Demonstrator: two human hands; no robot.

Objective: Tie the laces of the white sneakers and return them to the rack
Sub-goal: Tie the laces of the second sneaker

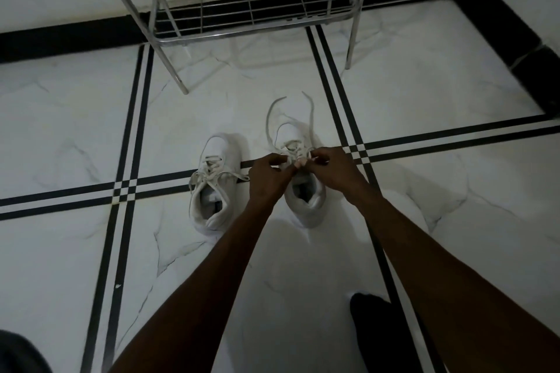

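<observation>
- Pinching the laces [306, 118] of the right white sneaker [303, 191], left hand [268, 174] and right hand [331, 169] meet over its tongue.
- Left white sneaker [213, 188] sits just beside it, laces loose.
- Beyond both stands the metal rack [248, 9].

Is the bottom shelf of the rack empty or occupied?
Empty: the bottom shelf shows only bare wire grid, and both sneakers sit on the floor.
</observation>
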